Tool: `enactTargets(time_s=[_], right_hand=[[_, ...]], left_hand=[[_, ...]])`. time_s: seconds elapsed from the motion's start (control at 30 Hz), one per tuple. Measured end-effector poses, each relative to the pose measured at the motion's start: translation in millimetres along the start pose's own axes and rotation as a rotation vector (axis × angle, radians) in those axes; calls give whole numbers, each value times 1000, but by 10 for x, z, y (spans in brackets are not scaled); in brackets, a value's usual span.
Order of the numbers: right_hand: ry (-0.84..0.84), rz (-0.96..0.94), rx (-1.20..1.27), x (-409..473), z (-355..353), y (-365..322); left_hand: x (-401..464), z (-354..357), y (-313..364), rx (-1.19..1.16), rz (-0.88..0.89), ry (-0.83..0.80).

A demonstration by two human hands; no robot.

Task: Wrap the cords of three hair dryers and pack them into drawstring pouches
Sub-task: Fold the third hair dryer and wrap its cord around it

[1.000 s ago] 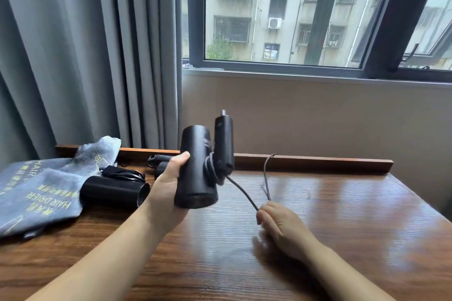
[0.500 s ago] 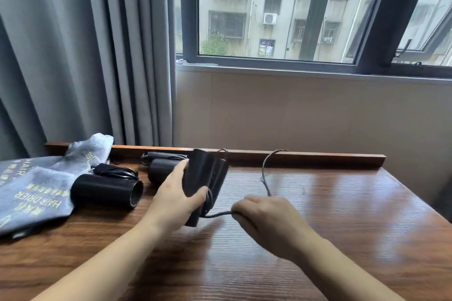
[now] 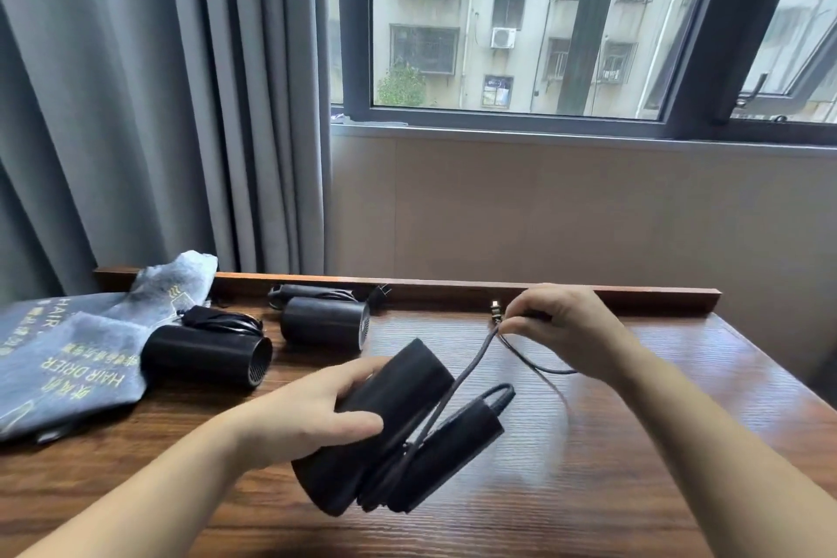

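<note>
My left hand [image 3: 312, 412] grips the barrel of a black folded hair dryer [image 3: 398, 435], held tilted above the table. Its black cord [image 3: 471, 367] runs up from between barrel and handle to my right hand [image 3: 566, 326], which pinches the cord near the plug [image 3: 496, 312] over the table's back. Two more black hair dryers lie on the table: one [image 3: 204, 356] at the left with a bundled cord behind it, another [image 3: 324, 323] near the back rail. Grey drawstring pouches [image 3: 68, 367] printed "HAIR DRIER" lie at the far left.
The wooden table [image 3: 634, 467] has a raised rail [image 3: 453, 288] along its back edge. Grey curtains [image 3: 158, 104] hang behind on the left, and a window over a beige wall fills the back.
My left hand lowered the dryer and tilted it toward the table. My right hand rose and moved back and right, drawing the cord up to its plug end.
</note>
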State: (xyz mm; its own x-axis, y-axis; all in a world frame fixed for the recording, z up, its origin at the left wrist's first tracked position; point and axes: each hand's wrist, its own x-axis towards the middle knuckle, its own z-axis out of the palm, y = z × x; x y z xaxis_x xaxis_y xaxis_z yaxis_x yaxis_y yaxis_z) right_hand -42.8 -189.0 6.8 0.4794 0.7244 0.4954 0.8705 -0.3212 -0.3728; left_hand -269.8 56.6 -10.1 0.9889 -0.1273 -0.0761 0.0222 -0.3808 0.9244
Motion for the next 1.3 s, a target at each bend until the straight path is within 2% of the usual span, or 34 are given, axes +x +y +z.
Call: enactTargets(time_s=[0.2, 0.3, 0.4, 0.53, 0.6, 0.67, 0.8, 0.9, 1.03, 1.2, 1.3], right_hand=[[17, 81, -37, -124, 311, 42], [-48, 116, -88, -202, 527, -42], [-96, 149, -127, -291, 714, -147], [-158, 106, -166, -462, 919, -366], [-207, 56, -207, -553, 977, -487], [-252, 14, -242, -614, 999, -601], [-310, -8, -285, -563, 886, -785], [-324, -44, -317, -437, 693, -877], [-314, -95, -292, -220, 354, -913], [-186, -133, -382, 19, -12, -591], [-160, -87, -180, 40, -70, -359]], left_hand=[[72, 18, 8, -580, 171, 21], [178, 60, 61, -749, 244, 64], [275, 92, 170, -932, 258, 210], [418, 111, 238, -1051, 262, 483], [503, 80, 170, -964, 233, 661], [549, 64, 68, -752, 167, 809], [505, 84, -77, -59, 70, 924], [456, 71, -196, 307, 61, 846], [400, 44, -236, 507, 8, 610], [200, 48, -120, 411, -18, 207], [99, 49, -44, 150, -31, 47]])
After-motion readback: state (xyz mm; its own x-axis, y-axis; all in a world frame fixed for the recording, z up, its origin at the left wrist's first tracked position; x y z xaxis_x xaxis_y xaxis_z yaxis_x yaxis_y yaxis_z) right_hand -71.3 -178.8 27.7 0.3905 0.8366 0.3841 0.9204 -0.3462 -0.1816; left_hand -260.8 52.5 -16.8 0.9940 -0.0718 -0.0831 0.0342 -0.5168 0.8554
